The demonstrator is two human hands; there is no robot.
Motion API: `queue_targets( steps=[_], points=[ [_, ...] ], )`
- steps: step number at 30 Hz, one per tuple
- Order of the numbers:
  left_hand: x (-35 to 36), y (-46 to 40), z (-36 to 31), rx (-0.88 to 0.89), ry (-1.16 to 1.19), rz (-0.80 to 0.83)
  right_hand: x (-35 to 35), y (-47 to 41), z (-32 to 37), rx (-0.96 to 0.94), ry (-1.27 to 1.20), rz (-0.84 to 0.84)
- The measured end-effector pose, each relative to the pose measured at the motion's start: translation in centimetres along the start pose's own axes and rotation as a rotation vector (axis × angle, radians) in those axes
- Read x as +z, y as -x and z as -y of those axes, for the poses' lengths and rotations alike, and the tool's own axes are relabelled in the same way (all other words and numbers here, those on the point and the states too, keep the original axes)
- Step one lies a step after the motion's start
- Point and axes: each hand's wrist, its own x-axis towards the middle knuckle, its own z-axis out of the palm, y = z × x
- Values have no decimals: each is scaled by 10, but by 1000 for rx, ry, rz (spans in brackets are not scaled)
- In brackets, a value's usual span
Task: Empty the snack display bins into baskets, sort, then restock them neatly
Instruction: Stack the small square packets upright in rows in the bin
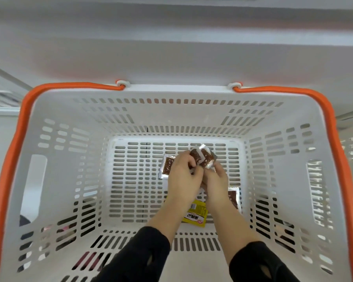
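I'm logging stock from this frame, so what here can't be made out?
Head view only:
- How many brown packets are gripped: the left hand and right hand cover the bunch.
- Yellow packet: partly under the forearms, print too small to read.
- Brown packet at right: half hidden by the right wrist.
- Things outside the basket: only slivers through its slots.

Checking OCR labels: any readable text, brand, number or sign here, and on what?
yellow packet: a barcode and bold dark characters on a white panel, too blurred and turned to read.
brown packets in the hands: no print legible.
basket: no text visible.
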Motion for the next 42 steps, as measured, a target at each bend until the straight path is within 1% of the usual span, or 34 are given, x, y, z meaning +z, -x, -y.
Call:
queue_targets(
  steps=[2,5,9,11,13,14,16,18,20,22,23,24,25,26,27,28,29,30,32,34,35,37,38,39,40,41,42],
  points=[
    [-4,5,3,-18,84,-10,7,4,0,28,-27,86],
    [-16,4,7,-38,105,18,10,5,4,127,-62,96],
    [-36,-18,17,-96,-13,191,6,1,10,144,113,111],
    [-45,-27,22,-130,30,277,5,-1,14,143,165,137],
    [-50,-34,25,-174,124,319,6,-4,17,135,180,124],
    [-50,-36,25,-219,178,303,8,-5,18,129,176,104],
    [-51,-39,20,-356,285,212,12,-8,20,121,159,82],
    [-50,-42,17,-449,331,146,15,-10,22,119,107,109],
    [-49,-42,17,-446,332,177,17,-10,25,111,90,161],
    [-52,-41,15,-396,328,206,16,-10,26,67,218,189],
    [-55,-42,16,-341,270,174,15,-12,24,47,260,156],
    [-58,-43,20,-263,140,113,14,-14,24,42,258,85],
    [-62,-44,25,-178,-41,67,11,-17,24,41,233,-12],
    [-66,-46,30,-97,-228,75,7,-18,25,32,201,-106],
    [-67,-46,36,-31,-396,155,2,-20,26,18,181,-179],
    [-68,-45,42,18,-545,271,-3,-21,26,10,174,-214],
    [-66,-42,46,57,-662,370,-9,-22,25,11,178,-223],
    [-63,-39,50,91,-737,412,-14,-23,24,16,177,-223],
    [-58,-36,54,116,-767,360,-22,-23,23,41,153,-232],
    [-56,-35,50,66,-711,271,-27,-25,22,64,119,-249],
    [-55,-36,45,-4,-621,232,-28,-26,21,67,109,-261],
    [-53,-37,33,-154,-345,188,-30,-27,20,64,95,-309],
    [-51,-36,27,-211,-203,200,-32,-27,20,63,92,-341],
    [-47,-34,22,-251,-109,252,-33,-27,19,61,88,-369],
    [-42,-30,19,-265,-91,332,-35,-26,18,62,79,-396],
    [-35,-24,17,-246,-167,410,-36,-25,17,67,67,-418],
    [-29,-17,17,-194,-318,459,-38,-24,15,74,51,-435]
  ],
)
